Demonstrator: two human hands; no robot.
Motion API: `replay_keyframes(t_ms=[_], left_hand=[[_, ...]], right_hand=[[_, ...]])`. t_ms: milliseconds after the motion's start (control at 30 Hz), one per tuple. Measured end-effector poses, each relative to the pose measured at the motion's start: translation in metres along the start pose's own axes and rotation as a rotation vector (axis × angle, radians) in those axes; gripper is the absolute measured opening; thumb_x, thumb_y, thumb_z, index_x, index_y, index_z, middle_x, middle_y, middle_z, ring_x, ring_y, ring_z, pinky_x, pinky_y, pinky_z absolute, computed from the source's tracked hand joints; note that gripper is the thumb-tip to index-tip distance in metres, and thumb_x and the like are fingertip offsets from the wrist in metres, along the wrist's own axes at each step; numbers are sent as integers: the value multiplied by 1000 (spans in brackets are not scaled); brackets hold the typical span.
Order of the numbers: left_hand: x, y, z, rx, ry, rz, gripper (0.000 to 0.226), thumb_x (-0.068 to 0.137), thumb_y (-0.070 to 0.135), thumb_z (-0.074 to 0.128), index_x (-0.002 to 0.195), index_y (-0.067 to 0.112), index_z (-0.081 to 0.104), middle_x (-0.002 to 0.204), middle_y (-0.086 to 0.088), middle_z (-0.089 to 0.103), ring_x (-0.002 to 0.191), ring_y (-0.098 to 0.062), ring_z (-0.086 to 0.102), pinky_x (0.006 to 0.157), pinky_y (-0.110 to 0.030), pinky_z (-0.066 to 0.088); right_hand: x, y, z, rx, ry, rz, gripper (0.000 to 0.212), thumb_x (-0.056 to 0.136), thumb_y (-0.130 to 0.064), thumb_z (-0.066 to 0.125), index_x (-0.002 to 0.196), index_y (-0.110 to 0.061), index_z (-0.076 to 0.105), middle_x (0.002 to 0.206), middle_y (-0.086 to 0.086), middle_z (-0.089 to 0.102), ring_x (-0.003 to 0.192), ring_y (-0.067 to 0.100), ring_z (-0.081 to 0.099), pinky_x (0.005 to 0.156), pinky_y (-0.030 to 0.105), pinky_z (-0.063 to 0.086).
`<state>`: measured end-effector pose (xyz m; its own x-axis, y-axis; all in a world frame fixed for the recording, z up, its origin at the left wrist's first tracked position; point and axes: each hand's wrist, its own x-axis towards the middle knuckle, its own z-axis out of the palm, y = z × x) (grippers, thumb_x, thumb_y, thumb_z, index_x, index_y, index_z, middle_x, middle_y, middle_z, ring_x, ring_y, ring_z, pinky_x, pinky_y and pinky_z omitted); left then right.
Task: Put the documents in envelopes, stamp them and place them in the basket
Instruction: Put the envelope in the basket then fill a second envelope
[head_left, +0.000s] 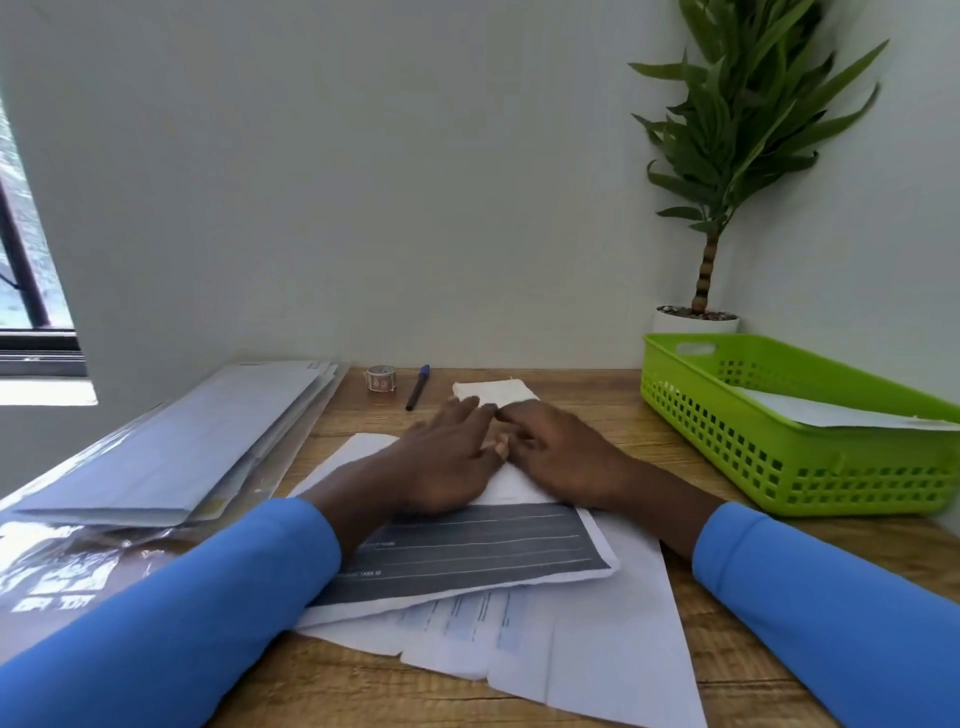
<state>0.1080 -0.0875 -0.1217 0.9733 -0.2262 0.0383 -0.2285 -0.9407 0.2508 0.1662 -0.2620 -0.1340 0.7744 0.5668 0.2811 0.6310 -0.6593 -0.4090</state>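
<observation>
A folded white paper (493, 393) lies mid-desk, its far end showing beyond my fingers. My left hand (451, 457) and my right hand (558, 457) lie side by side on it, fingers fairly straight, pressing it flat. It rests on a loose pile of documents (571, 623), the top one with a dark grey printed block (467, 556). A stack of pale envelopes (176, 457) lies at the left. A roll of stamps (381, 378) and a blue-capped pen (417, 388) sit by the wall. The green basket (753, 457) at the right holds one white envelope (831, 413).
A potted plant (711, 208) stands in the back right corner behind the basket. A glossy plastic-wrapped sheet (57, 566) lies under the envelope stack at the near left. The wall closes off the wooden desk (597, 405) at the back; a window is at far left.
</observation>
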Motion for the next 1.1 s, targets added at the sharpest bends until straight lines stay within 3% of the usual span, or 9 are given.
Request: replay_keyframes(t_ms=[133,300,400,500,633,767,867,967,1100], left_hand=[[-1,3,3,117,-132,-88,71,104,61,11,163,24,-5,171,4,-13,156,-13,-17,127,-49,-7],[-13,-13,-2,160,-146,-143,87,94,77,9,163,27,-9,170,5,-17,156,-14,-18,126,-52,-7],[-21,-23,-4,151,-97,-196,97,86,85,10,164,28,-2,171,1,-12,157,-17,-12,127,-51,-3],[-27,-27,-13,123,-29,-140,93,84,86,23,161,32,20,172,-2,5,158,-21,6,127,-47,11],[-28,-29,-24,40,31,-23,78,84,78,50,148,35,46,166,5,28,151,-16,26,118,-38,25],[-25,-29,-24,29,63,32,64,82,75,60,132,36,54,138,14,52,122,-7,48,97,-29,38],[-24,-33,-23,-61,129,51,58,76,75,69,120,42,50,119,19,59,105,-6,58,90,-33,50],[-26,-32,-25,-115,299,76,60,76,56,81,125,40,49,105,21,60,101,-10,60,86,-34,49],[-28,-31,-38,96,644,207,38,84,34,78,119,31,65,102,10,72,92,-19,67,83,-34,50]], right_hand=[[0,-6,-1,-316,-291,80,54,110,-35,22,161,-18,16,171,0,5,157,16,-2,126,46,0],[-1,-1,-4,-393,-339,223,66,106,-52,9,162,-19,-3,170,-1,-14,155,16,-19,124,52,-10],[-1,4,-7,-353,-301,203,67,106,-54,15,162,-18,10,171,1,-6,157,19,-12,125,54,-3],[-5,4,-17,-223,-173,44,59,101,-60,37,146,-24,47,162,0,31,152,21,24,122,49,23],[-7,-1,-27,-59,-147,11,54,83,-63,69,121,-24,65,121,-8,60,112,11,55,97,34,48],[-2,-2,-29,3,-134,-13,37,78,-57,78,88,-22,69,90,-3,69,84,15,61,74,35,49],[-5,-2,-29,51,-81,-58,31,77,-49,82,87,-25,65,87,-7,67,79,8,60,71,30,48],[-6,-2,-28,157,52,-133,37,72,-36,88,97,-32,60,96,-12,66,90,5,63,78,29,52],[-7,-7,-36,159,275,-236,51,77,-18,82,120,-33,59,103,-8,67,96,8,64,82,25,51]])
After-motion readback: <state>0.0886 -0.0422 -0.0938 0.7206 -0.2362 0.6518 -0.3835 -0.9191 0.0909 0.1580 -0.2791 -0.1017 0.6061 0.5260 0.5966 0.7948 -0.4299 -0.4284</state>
